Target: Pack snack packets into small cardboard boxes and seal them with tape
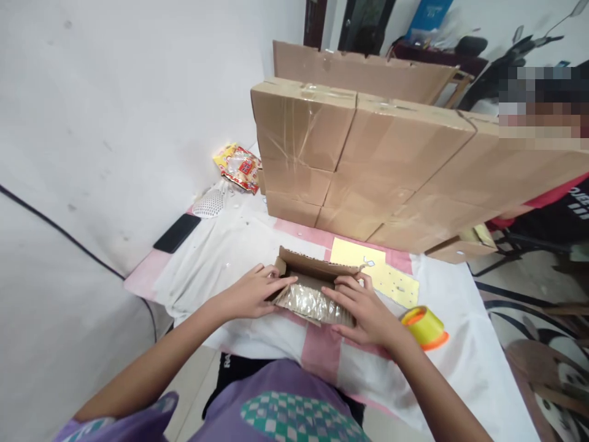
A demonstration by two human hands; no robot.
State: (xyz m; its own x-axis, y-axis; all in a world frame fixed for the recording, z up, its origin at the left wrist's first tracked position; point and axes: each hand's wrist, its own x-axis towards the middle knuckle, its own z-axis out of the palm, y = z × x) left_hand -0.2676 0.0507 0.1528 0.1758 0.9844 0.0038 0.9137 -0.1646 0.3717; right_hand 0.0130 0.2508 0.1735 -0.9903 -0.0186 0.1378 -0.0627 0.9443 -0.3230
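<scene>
A small open cardboard box [317, 265] lies on the cloth in front of me, its back flap raised. Inside its front half sits a row of shiny clear-wrapped packets [309, 301]. My left hand [257, 291] grips the box's left end, fingers bent over its edge. At the other end, my right hand [361, 307] holds the right side, with its index finger reaching over the packets. Close to my right wrist stands a yellow roll of tape [424, 325] with an orange rim.
Taped cardboard boxes [368, 153] stand stacked along the table's back. Yellow paper [391, 279] lies before them. At left are a black phone [177, 233], a white perforated piece [209, 202] and snack bags [242, 166] by the wall. Another person [559, 202] is at far right.
</scene>
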